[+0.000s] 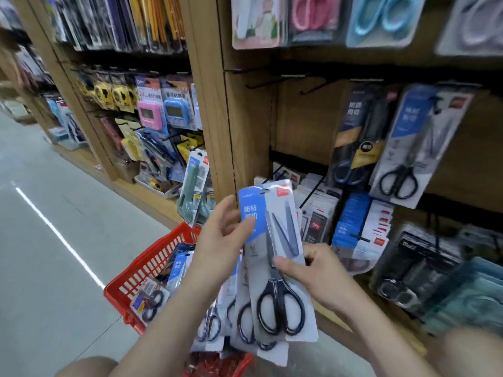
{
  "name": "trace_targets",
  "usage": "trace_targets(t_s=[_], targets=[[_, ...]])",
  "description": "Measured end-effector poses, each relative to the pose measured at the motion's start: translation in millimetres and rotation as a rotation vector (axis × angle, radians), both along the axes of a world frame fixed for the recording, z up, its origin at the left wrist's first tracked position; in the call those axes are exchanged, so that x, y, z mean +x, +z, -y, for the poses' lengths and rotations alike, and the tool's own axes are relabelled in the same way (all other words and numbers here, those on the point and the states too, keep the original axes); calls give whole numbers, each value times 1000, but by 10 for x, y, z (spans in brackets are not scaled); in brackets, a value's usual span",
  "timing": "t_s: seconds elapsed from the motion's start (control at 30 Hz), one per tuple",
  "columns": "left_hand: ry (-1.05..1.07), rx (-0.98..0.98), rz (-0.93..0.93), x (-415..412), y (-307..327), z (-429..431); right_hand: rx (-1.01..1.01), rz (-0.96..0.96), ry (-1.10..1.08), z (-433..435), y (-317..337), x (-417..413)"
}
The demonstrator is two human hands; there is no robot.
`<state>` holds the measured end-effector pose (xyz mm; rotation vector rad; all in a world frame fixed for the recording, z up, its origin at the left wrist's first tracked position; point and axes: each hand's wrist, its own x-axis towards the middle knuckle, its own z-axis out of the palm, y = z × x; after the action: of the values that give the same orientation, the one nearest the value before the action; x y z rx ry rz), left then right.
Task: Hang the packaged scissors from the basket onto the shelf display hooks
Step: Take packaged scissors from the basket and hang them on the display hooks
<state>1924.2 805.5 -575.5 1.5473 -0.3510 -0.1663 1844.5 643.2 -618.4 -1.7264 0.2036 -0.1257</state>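
I hold a fanned stack of packaged scissors (275, 257), blue-and-grey cards with black-handled scissors, in front of the wooden shelf. My left hand (220, 235) grips the stack's upper left edge, thumb across the blue label. My right hand (313, 273) pinches the front pack at its middle from the right. A red plastic basket (152, 265) sits low and left of my arms with more scissor packs (152, 297) inside. Bare black display hooks (275, 81) stick out of the shelf above the stack. Matching scissor packs (408, 148) hang on a hook at the right.
Pastel scissor packs (381, 20) hang on the top row. Small carded goods (356, 227) fill the lower hooks right of my hands. The neighbouring bay at left carries timers (163, 110) and other carded stationery. A grey aisle floor (40, 227) with a white line runs to the left.
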Motion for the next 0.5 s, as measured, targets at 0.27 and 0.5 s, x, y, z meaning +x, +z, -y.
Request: trace_targets(t_s=[0.27, 0.5], targets=[[-41, -263, -86, -81, 396, 645, -285, 40, -82, 423, 388, -520], [-183, -310, -70, -198, 629, 1241, -335, 132, -400, 922, 435, -786]])
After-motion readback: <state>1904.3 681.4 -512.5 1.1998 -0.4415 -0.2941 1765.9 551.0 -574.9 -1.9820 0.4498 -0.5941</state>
